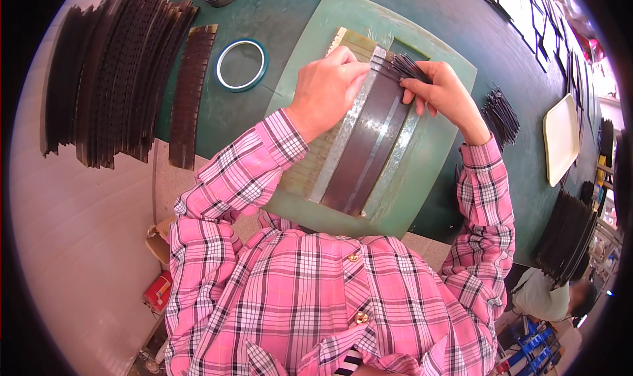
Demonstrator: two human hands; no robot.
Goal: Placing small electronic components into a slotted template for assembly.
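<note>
My right hand (443,94) grips a bundle of thin black strips (407,67) over the upper right of a dark brown panel (362,152). My left hand (324,91) is closed in a pinch at the panel's upper left edge. Whatever lies between its fingertips is too small to make out. Shiny silver bands (343,133) run along the panel's long sides. The panel lies slantwise on a pale green board (306,53), with a yellowish ribbed strip (356,44) partly under my left hand.
Tall stacks of dark notched strips (112,79) stand at the left, beside a single strip (191,96) and a roll of tape (241,65). Rightward lie another black bundle (501,117), a cream tray (562,140) and a dark stack (564,237). Another person (544,295) is at lower right.
</note>
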